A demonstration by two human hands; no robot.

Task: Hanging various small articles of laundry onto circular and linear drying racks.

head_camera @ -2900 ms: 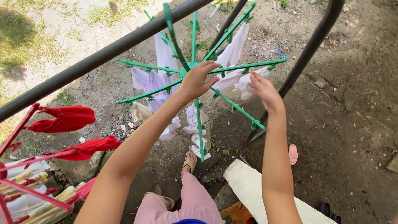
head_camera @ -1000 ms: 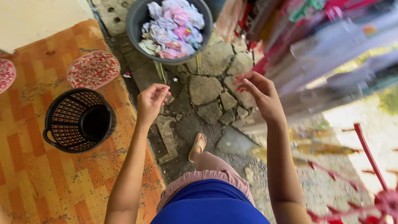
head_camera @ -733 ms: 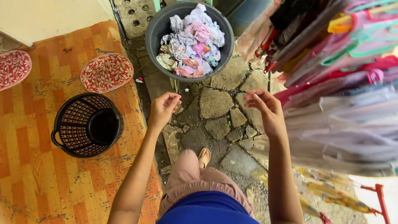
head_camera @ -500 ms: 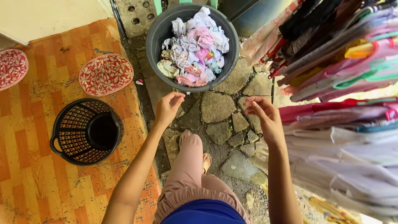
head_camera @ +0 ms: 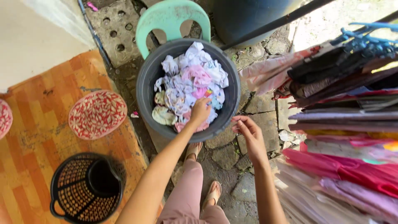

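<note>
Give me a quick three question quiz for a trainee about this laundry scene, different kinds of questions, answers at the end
1. True or false: the left hand is reaching into the grey tub of small clothes.
2. The right hand is: A) holding a hanger, B) bare and open beside the tub's rim, C) inside the black basket.
3. Fill in: behind the tub stands a pale green plastic ____.

Key: 1 true; 2 B; 3 chair.

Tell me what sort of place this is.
Likely a home's outdoor laundry spot: a grey tub of small washed clothes on a stone path, beside a rack of hung garments.
</note>
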